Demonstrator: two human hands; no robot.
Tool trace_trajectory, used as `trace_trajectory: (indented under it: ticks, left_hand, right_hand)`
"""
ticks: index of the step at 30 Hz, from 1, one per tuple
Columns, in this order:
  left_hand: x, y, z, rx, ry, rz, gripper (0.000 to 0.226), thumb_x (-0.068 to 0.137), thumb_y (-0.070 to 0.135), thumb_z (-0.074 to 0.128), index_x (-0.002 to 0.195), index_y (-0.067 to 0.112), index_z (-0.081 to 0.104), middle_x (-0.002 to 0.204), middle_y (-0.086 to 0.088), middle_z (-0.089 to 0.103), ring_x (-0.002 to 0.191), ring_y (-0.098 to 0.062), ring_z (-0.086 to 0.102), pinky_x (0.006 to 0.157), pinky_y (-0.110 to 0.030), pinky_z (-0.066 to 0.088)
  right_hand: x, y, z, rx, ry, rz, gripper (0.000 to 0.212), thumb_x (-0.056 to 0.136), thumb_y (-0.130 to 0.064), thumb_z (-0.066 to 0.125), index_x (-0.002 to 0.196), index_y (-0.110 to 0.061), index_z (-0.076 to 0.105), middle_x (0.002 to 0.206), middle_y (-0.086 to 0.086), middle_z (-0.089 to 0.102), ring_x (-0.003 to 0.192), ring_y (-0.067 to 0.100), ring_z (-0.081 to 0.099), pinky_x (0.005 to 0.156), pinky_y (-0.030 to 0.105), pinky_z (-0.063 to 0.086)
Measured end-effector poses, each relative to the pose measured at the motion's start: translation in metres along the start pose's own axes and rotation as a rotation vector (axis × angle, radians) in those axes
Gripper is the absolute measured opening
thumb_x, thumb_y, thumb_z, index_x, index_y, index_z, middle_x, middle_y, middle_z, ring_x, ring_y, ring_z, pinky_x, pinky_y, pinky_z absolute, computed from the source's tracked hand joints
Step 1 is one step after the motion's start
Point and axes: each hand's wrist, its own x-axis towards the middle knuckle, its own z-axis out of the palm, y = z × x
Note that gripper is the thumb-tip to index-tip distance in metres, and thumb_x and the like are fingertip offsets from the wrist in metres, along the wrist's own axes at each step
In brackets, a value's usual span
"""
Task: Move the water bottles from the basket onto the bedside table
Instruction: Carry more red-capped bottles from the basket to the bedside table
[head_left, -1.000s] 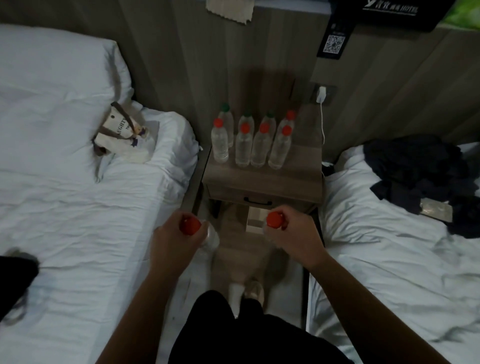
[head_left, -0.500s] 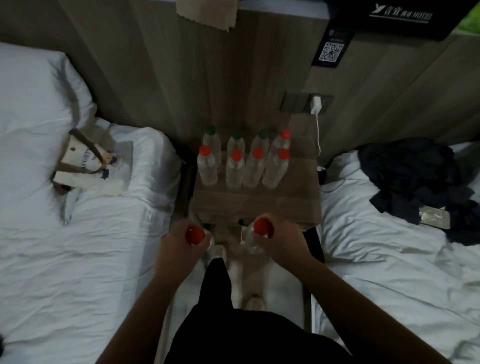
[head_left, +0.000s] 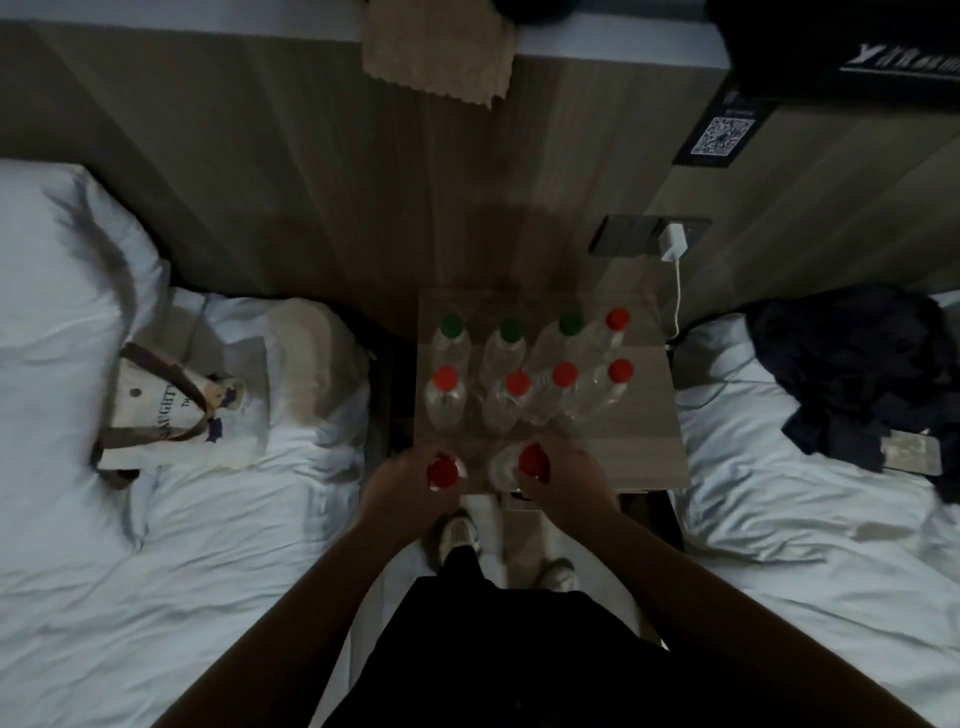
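Between two beds stands the wooden bedside table (head_left: 649, 431). Several clear water bottles stand on it in two rows: the back row (head_left: 510, 338) has green caps and one red cap, the front row (head_left: 517, 397) has red caps. My left hand (head_left: 400, 491) grips a red-capped bottle (head_left: 443, 472) at the table's front left edge. My right hand (head_left: 563, 480) grips another red-capped bottle (head_left: 531, 461) just in front of the front row. Both bottles are upright. No basket is in view.
White beds flank the table on both sides. A canvas tote bag (head_left: 176, 410) lies on the left bed, dark clothes (head_left: 857, 374) on the right bed. A charger (head_left: 672, 244) hangs plugged into the wall panel, its cable running down beside the table. My feet show below the table.
I have stepped closer, and both hands carried their bottles forward from in front of the table to over its front edge.
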Motion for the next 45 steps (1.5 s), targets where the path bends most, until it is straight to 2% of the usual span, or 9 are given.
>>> trace_trajectory:
  ticks: [6,19,25,28,32,36,40,42,45]
  left_hand:
    - [0.026,-0.005,0.001,-0.054,-0.056,0.001,0.033,0.075,0.04,0.071,0.101,0.024,0.059,0.093,0.007,0.066,0.085,-0.009,0.061,0.076,-0.03,0.051]
    - [0.059,-0.008,0.0,0.008,-0.096,0.058,0.038,0.079,0.039,0.066,0.11,0.019,0.058,0.101,0.0,0.064,0.093,-0.017,0.061,0.08,-0.034,0.05]
    - [0.054,-0.009,-0.005,0.054,-0.115,0.025,0.045,0.074,0.055,0.058,0.114,0.037,0.048,0.103,0.011,0.063,0.094,-0.01,0.06,0.081,-0.035,0.052]
    - [0.047,-0.003,-0.004,0.038,-0.072,0.009,0.046,0.078,0.049,0.061,0.121,0.036,0.047,0.108,0.011,0.062,0.098,-0.01,0.059,0.08,-0.03,0.048]
    - [0.033,0.004,0.002,0.016,0.022,-0.123,0.047,0.08,0.041,0.062,0.122,0.024,0.05,0.111,0.0,0.064,0.103,-0.023,0.062,0.082,-0.033,0.049]
    - [0.006,0.019,0.012,0.016,0.067,-0.284,0.042,0.086,0.031,0.058,0.122,0.013,0.046,0.108,-0.012,0.065,0.102,-0.032,0.062,0.081,-0.034,0.048]
    - [-0.041,0.027,0.033,-0.059,0.178,-0.427,0.051,0.086,0.031,0.058,0.133,0.016,0.043,0.105,-0.008,0.067,0.104,-0.027,0.062,0.089,-0.035,0.046]
    - [-0.067,0.037,0.047,-0.131,0.248,-0.485,0.047,0.085,0.029,0.06,0.129,0.017,0.047,0.089,-0.003,0.068,0.097,-0.025,0.064,0.085,-0.032,0.046]
    - [-0.11,0.061,0.073,-0.187,0.337,-0.544,0.038,0.086,0.029,0.06,0.121,0.017,0.052,0.075,0.002,0.065,0.08,-0.019,0.064,0.071,-0.026,0.044]
  right_hand:
    - [0.028,-0.007,0.004,-0.049,-0.019,0.008,0.044,0.081,-0.046,0.061,0.118,-0.025,0.048,0.106,0.005,0.066,0.099,0.029,0.062,0.084,0.04,0.049]
    - [0.061,-0.009,0.013,-0.002,-0.037,-0.02,0.04,0.083,-0.04,0.062,0.117,-0.023,0.049,0.106,0.002,0.064,0.097,0.022,0.061,0.08,0.032,0.047]
    - [0.061,-0.01,0.01,-0.034,-0.035,-0.042,0.043,0.085,-0.037,0.061,0.123,-0.022,0.046,0.097,-0.011,0.047,0.092,0.009,0.048,0.079,0.028,0.039]
    - [0.059,-0.009,0.008,-0.021,-0.084,-0.051,0.035,0.084,-0.039,0.061,0.114,-0.025,0.049,0.09,-0.015,0.05,0.088,0.01,0.056,0.075,0.027,0.042]
    - [0.053,-0.008,-0.001,0.083,-0.179,-0.079,0.065,0.082,-0.044,0.06,0.139,-0.029,0.031,0.113,-0.007,0.061,0.101,0.012,0.06,0.089,0.035,0.05]
    - [0.039,-0.006,-0.029,0.052,-0.258,-0.2,0.054,0.09,-0.027,0.059,0.138,-0.015,0.037,0.09,-0.006,0.059,0.076,0.0,0.054,0.064,0.0,0.039]
    - [0.024,0.008,-0.05,-0.007,-0.351,-0.296,0.046,0.087,-0.029,0.062,0.13,-0.016,0.047,0.102,0.005,0.063,0.081,0.01,0.054,0.066,0.013,0.04]
    - [0.019,0.019,-0.058,-0.007,-0.422,-0.301,0.046,0.087,-0.031,0.062,0.13,-0.022,0.048,0.103,0.0,0.062,0.088,0.012,0.057,0.075,0.023,0.044]
    - [0.007,0.039,-0.064,-0.045,-0.547,-0.333,0.045,0.087,-0.031,0.061,0.13,-0.025,0.048,0.096,0.0,0.061,0.086,0.013,0.059,0.069,0.023,0.046]
